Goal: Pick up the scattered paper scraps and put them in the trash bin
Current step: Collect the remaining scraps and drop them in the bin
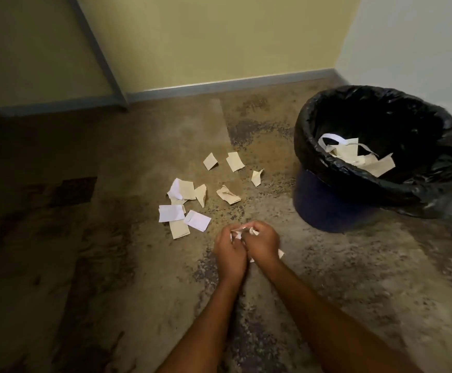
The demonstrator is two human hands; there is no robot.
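On the mottled floor (111,265), paper scraps (177,212) lie mid-frame; our left hand (229,254) and right hand (263,244) together pinch a crumpled bunch (254,232). We fear loose edges slipping out before the trash bin (313,157), upper right.

paper scraps (171,213): no writing can be read
trash bin (324,205): no label or brand can be read
scraps in bin (378,165): too small to tell
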